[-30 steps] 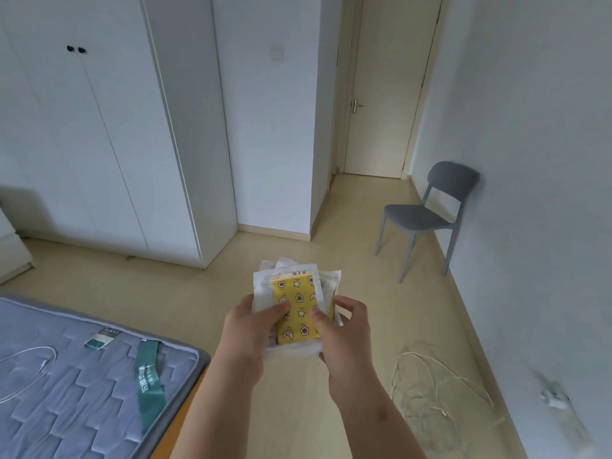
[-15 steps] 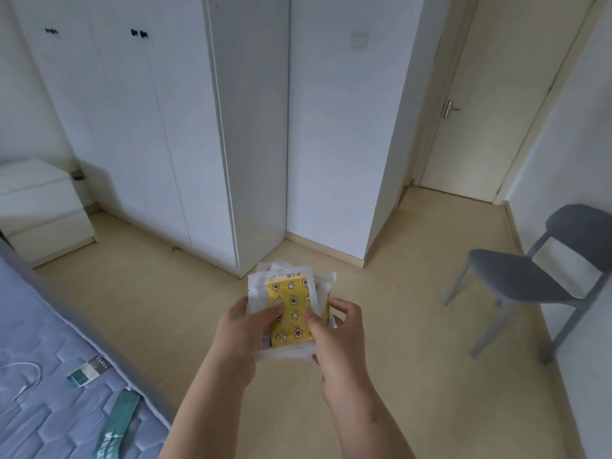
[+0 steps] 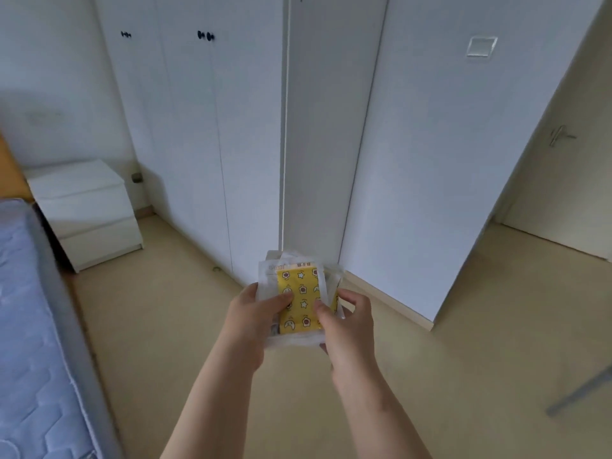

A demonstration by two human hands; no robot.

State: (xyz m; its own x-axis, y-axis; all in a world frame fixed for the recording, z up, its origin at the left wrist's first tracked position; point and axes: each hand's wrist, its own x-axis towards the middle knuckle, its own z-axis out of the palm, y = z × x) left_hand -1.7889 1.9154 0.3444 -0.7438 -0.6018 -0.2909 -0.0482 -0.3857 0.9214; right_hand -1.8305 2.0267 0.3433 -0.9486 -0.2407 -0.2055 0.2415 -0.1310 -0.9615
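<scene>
You've got the packets [image 3: 299, 286] in both hands, held out over the floor [image 3: 159, 326] in front of the wardrobe [image 3: 198, 144]. L hand [image 3: 255, 313] grips the left edge w/ thumb curled across the yellow front. R hand [image 3: 344, 319] pinches the right edge, thumb on top, fingers tucked behind.

It's a loose stack of clear sleeves, prob slippery; top one is yellow w/ stars, the others fan out behind it. Can't tell how many.

To carry it well, squeeze in from both sides so the edges line up. Press thumbs flat on the front, support w/ fingers underneath, and hold the stack level. Don't release one hand until the other wraps the whole stack, or the back sleeves prob slide out. If you need to square them up, the nightstand [image 3: 86, 207] by the bed [image 3: 29, 326] looks like the nearest flat spot.
</scene>
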